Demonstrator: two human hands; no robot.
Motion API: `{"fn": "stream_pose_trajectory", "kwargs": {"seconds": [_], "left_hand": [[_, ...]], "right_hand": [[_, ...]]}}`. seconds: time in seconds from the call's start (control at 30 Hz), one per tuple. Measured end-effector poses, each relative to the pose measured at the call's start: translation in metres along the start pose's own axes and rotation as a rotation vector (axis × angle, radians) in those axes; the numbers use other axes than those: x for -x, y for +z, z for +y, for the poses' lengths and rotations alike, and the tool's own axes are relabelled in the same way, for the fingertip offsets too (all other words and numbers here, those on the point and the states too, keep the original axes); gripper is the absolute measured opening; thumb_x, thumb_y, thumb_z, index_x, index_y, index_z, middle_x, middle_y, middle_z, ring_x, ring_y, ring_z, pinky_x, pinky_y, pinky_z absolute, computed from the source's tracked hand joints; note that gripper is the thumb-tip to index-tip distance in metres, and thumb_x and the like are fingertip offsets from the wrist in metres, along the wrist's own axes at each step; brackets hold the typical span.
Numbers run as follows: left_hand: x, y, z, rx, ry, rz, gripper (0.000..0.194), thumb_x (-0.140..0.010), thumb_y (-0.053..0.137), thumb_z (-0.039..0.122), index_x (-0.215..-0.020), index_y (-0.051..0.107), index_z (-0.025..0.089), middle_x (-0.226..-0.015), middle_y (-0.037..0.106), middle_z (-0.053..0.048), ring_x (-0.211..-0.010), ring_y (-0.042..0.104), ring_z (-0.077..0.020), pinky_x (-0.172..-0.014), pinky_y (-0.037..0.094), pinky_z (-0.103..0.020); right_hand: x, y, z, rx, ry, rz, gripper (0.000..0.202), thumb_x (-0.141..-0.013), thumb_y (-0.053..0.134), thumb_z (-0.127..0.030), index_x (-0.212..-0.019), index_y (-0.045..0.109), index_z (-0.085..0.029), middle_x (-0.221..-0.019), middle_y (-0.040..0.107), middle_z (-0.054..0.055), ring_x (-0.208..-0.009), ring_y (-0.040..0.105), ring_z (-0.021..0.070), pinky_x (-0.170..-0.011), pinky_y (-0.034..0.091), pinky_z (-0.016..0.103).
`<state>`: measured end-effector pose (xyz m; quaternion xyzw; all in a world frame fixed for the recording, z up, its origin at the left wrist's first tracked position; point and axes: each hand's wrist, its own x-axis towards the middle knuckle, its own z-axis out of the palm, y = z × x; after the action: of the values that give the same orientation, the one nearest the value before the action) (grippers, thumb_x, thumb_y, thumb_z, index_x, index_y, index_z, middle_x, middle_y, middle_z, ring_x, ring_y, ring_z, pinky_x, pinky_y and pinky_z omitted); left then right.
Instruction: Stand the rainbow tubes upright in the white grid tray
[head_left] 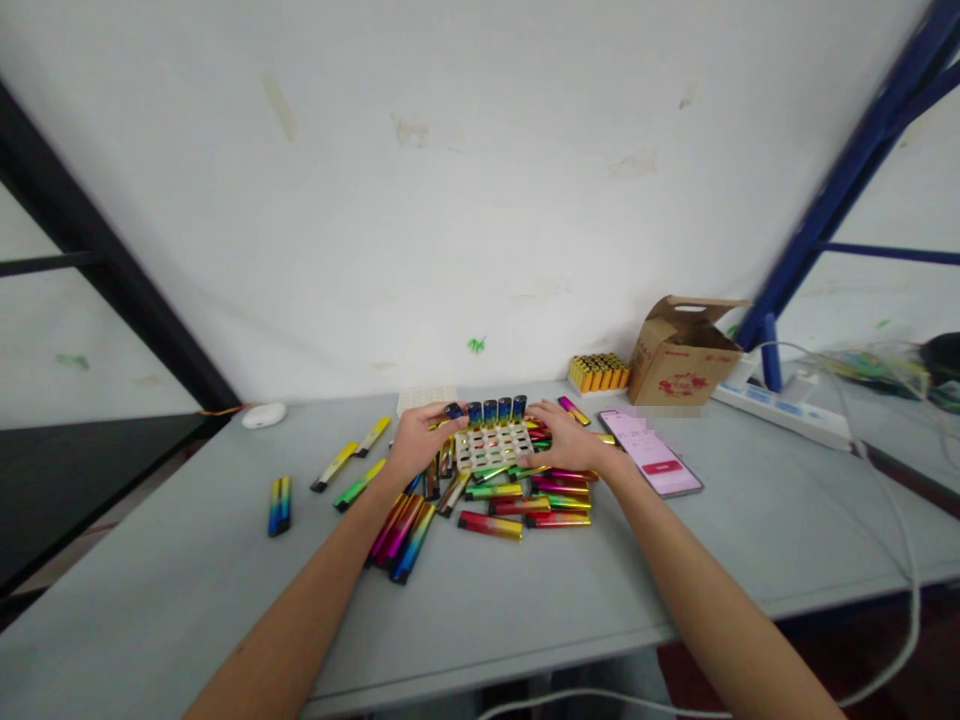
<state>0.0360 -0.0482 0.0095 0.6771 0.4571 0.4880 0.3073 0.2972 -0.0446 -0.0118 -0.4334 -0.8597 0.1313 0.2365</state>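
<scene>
A white tray with rows of holes (491, 462) is held above a pile of shiny coloured lighters (491, 525). Several blue lighters (490, 411) stand upright in a row along its far edge, the leftmost one tilted. My left hand (420, 438) is closed at the tray's left end, its fingers by the tilted blue lighter. My right hand (564, 440) grips the tray's right end, thumb at the near side. Two blue-yellow lighters (280, 505) lie side by side at the left.
At the back stand a block of orange-yellow lighters (600, 373) and an open cardboard box (679, 365). A phone (651, 452) lies right of the pile, near a power strip (787, 412). A white oval case (264, 416) sits back left; a second white tray (427, 397) lies behind my left hand.
</scene>
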Motion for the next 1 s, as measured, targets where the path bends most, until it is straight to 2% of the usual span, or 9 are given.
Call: {"fn": "stream_pose_trajectory", "kwargs": {"seconds": [0.2,0.4,0.57,0.7,0.83,1.0], "left_hand": [[0.002,0.000,-0.005,0.003,-0.008,-0.024,0.031,-0.069,0.072,0.037,-0.090,0.074,0.015,-0.093,0.075,-0.008,-0.088,0.069,-0.0267,-0.086,0.053,-0.040],[0.004,-0.001,-0.010,-0.013,0.005,-0.039,0.033,-0.070,0.070,0.037,-0.094,0.072,0.015,-0.095,0.075,-0.008,-0.087,0.069,-0.0262,-0.085,0.053,-0.039],[0.004,-0.002,-0.006,-0.118,0.061,-0.037,0.021,-0.071,0.068,0.032,-0.087,0.073,0.018,-0.092,0.075,-0.006,-0.089,0.067,-0.0256,-0.088,0.050,-0.038],[0.005,0.001,-0.009,-0.093,0.060,0.018,0.028,-0.070,0.070,0.030,-0.096,0.069,0.021,-0.093,0.073,-0.004,-0.088,0.066,-0.0236,-0.088,0.049,-0.036],[0.005,0.004,-0.012,-0.161,0.054,0.024,0.027,-0.070,0.070,0.030,-0.095,0.068,0.021,-0.091,0.072,-0.005,-0.087,0.066,-0.0248,-0.085,0.049,-0.036],[0.005,0.003,-0.012,-0.240,0.111,-0.017,0.022,-0.076,0.064,0.033,-0.094,0.068,0.021,-0.092,0.073,-0.005,-0.087,0.066,-0.0246,-0.082,0.049,-0.034]], "right_hand": [[0.001,-0.001,0.000,-0.022,0.017,-0.006,0.074,-0.066,0.072,-0.058,-0.124,0.055,-0.015,-0.119,0.054,0.015,-0.110,0.052,0.0285,-0.096,0.042,0.042],[0.001,0.001,0.001,-0.063,0.022,0.001,0.075,-0.066,0.072,-0.059,-0.125,0.055,-0.017,-0.124,0.053,0.014,-0.114,0.051,0.0288,-0.099,0.041,0.043],[0.002,0.002,0.003,-0.034,0.057,0.009,0.078,-0.064,0.071,-0.062,-0.126,0.056,-0.017,-0.131,0.053,0.016,-0.131,0.038,0.0364,-0.107,0.031,0.052],[0.003,0.004,0.003,-0.022,0.078,0.016,0.079,-0.063,0.072,-0.062,-0.127,0.056,-0.019,-0.133,0.053,0.015,-0.134,0.034,0.0381,-0.108,0.028,0.055],[0.003,0.004,0.002,0.006,0.076,0.004,0.083,-0.064,0.070,-0.064,-0.130,0.053,-0.016,-0.134,0.052,0.016,-0.135,0.033,0.0383,-0.110,0.027,0.054],[0.003,0.004,-0.002,0.036,0.058,-0.013,0.084,-0.069,0.063,-0.067,-0.131,0.051,-0.012,-0.132,0.053,0.019,-0.134,0.034,0.0386,-0.109,0.029,0.053]]}}
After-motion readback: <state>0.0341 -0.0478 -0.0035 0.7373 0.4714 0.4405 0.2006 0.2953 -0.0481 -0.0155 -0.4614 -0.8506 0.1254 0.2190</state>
